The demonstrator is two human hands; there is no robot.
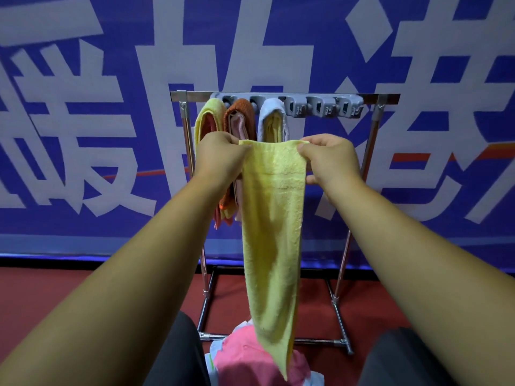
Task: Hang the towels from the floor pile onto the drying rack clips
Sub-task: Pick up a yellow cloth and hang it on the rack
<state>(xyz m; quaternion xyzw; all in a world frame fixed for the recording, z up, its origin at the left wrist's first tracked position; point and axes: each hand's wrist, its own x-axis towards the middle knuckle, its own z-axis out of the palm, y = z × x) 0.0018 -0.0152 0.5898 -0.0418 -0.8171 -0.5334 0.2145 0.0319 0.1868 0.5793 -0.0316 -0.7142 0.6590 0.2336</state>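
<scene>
Now, at the rack (384,98), I hold a yellow towel (271,232) up by its top edge. My left hand (220,154) pinches 1 corner and my right hand (328,160) pinches the other, thumbs and fingertips pressed on the cloth, the edge stretched flat between them. The towel hangs in a long narrow fold toward the red floor (83,302), its tail dangling over the pile (242,355) of pink and pale cloths below me; whether it touches the pile I cannot tell. Behind it, 3 hung towels (241,110), yellow, orange and pale blue, fill the left end of the grey strip of clips (320,107); 3 clips to the right show empty. A blue banner (83,107) with large white characters backs the rack.

Judging by the drape, the towel is light, soft terry, limp, with no stiffness of its own. It will sag and twist wherever it is not held, but it looks neither slippery nor fragile. The top edge is the place to hold, near the corners, or gathered at the middle into a bunch thick enough for a clip to bite. Pushed in loosely, a thin single layer could slip out.
</scene>
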